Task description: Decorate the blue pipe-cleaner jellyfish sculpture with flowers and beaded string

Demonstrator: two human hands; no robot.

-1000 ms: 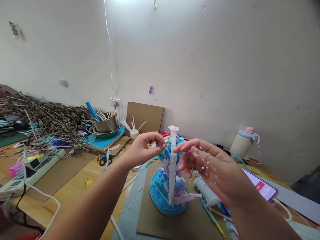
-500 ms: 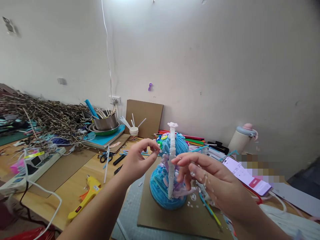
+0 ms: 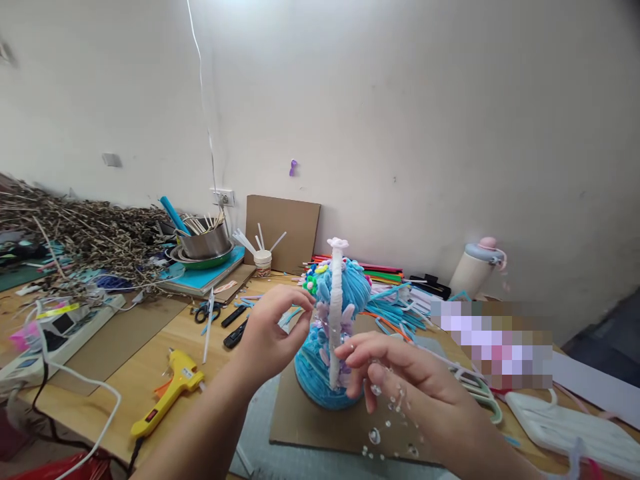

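Note:
A blue fuzzy pipe-cleaner craft (image 3: 320,383) stands upright, with pale purple butterfly shapes and small coloured flowers on it. Up its front runs a white wrapped post (image 3: 336,313) topped by a pale flower. My left hand (image 3: 280,327) is beside the craft's left side, thumb and forefinger pinched; what lies between the tips is too small to make out. On the other side, my right hand (image 3: 405,373) has its fingers bent and closed on a strand of clear beads (image 3: 375,437), which dangles below them. Its fingertips are close to the post; contact cannot be told.
Under the craft lies a brown board (image 3: 300,427) on a grey cutting mat (image 3: 260,427). A yellow glue gun (image 3: 173,390), scissors (image 3: 206,312) and a white straw-like stick (image 3: 209,333) are to the left. Blue pipe cleaners (image 3: 395,308) and a bottle (image 3: 473,270) are at the back right.
The view has shifted slightly, so the scene sits further left. My right hand is lower along the post, with the bead strand still hanging from it. My left hand keeps its pinch by the craft.

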